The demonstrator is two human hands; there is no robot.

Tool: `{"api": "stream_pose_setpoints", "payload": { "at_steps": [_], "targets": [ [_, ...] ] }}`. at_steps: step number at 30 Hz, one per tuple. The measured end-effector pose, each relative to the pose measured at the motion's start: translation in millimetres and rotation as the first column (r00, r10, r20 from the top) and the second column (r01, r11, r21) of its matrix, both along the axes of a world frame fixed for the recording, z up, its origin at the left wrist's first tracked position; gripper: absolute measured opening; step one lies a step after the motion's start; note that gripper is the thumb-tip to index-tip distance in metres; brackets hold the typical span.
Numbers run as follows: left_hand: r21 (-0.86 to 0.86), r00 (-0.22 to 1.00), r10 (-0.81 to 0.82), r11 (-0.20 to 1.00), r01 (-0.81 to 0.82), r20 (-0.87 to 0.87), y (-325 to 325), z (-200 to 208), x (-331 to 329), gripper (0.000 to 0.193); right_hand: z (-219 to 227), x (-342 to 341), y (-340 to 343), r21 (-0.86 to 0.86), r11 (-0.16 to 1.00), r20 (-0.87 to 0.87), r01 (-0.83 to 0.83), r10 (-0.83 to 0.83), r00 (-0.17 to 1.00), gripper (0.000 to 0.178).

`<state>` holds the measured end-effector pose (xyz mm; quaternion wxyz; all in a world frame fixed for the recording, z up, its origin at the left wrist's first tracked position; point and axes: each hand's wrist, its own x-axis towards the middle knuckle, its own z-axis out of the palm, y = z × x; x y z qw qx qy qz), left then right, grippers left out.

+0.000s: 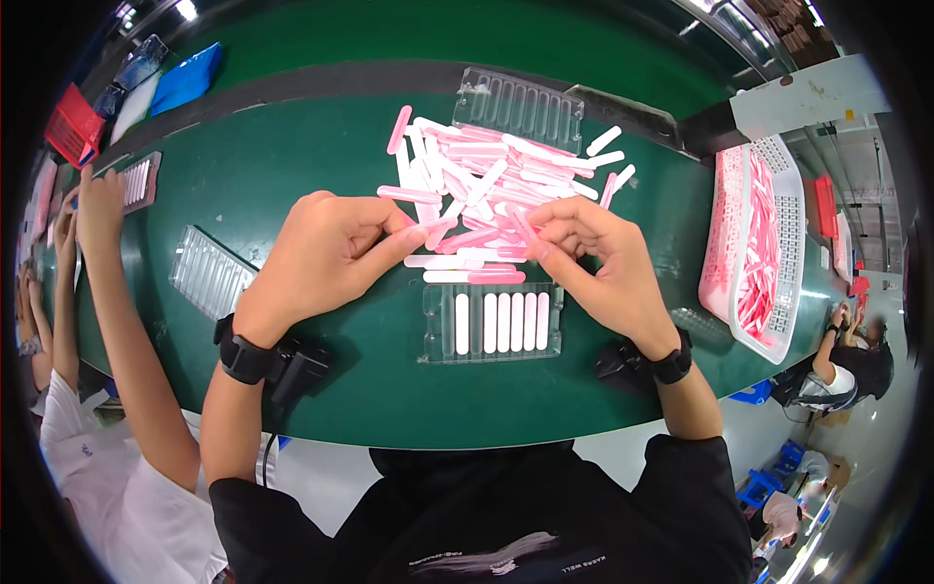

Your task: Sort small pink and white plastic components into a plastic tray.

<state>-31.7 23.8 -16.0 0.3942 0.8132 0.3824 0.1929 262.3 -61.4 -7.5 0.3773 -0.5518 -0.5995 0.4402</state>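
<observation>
A loose heap of pink-and-white sticks (486, 175) with rounded ends lies in front of me. My left hand (331, 255) is closed in a pinch at the heap's near left side, thumb and forefinger on a pale pink stick (442, 227). Between the thumb and fingers of my right hand (611, 261) is another pink stick (521, 223), held at a slant. Just nearer to me sits a clear ribbed tray (491, 352). Several sticks stand side by side in its grooves, with a bare groove between the leftmost one and the others.
An unfilled clear tray (520, 105) lies behind the heap, another (209, 271) at the left. A white basket (790, 243) of pink sticks stands at the right beside a pale post (812, 97). Co-workers' arms (131, 321) reach in from the left.
</observation>
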Motion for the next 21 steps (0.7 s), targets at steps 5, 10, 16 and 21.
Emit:
{"api": "stream_pose_setpoints", "payload": {
  "at_steps": [5, 10, 16, 21],
  "targets": [
    [-0.431, 0.974, -0.22, 0.875, 0.22, 0.049, -5, 21, -9, 0.037, 1, 1, 0, 0.032, 0.999, 0.033, -0.001, 0.0, 0.999, 0.011],
    [-0.262, 0.951, -0.303, 0.925, 0.277, -0.065, -19, 17, 4, 0.041, 12, -3, -2, -0.002, 0.994, 0.158, -0.111, 0.11, 0.981, 0.01],
    [-0.242, 0.913, -0.37, 0.914, 0.325, -0.174, -13, 20, 0, 0.047, 6, -10, -7, 0.125, 0.992, 0.174, -0.034, 0.012, 0.985, 0.006],
    [-0.166, 0.923, -0.273, 0.958, 0.234, -0.272, -23, 15, 11, 0.048, 6, -21, -19, 0.462, 0.843, 0.45, -0.276, 0.046, 0.892, 0.015]
  ]
}}
